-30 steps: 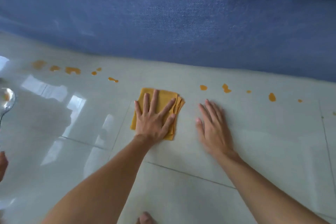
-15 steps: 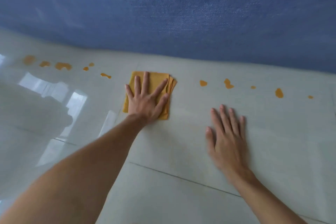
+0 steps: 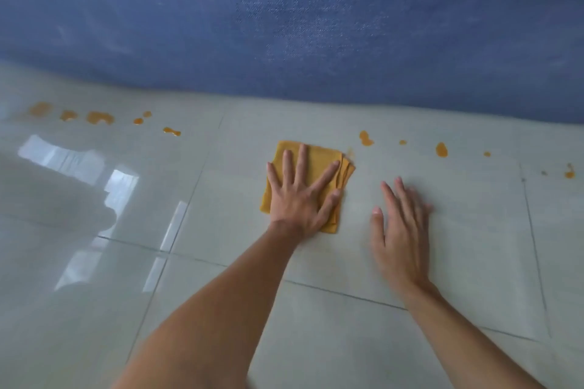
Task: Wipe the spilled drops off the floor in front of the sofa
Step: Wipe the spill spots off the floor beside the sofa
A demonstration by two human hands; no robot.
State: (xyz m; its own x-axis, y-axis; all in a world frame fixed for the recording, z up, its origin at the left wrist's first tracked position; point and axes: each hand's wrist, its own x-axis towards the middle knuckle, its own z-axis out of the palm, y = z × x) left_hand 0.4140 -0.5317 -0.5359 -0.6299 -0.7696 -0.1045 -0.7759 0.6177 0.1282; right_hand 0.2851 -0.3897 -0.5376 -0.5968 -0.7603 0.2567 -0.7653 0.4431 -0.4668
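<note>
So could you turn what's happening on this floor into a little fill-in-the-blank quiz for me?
1. The left hand presses flat on a folded ____ cloth.
2. The right hand rests on the bare ____, touching no cloth.
3. Orange drops lie in a line in front of the ____ sofa.

Missing words: yellow; floor; blue

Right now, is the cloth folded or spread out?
Folded: the yellow cloth shows stacked layered edges at its right side under the left hand.
</note>
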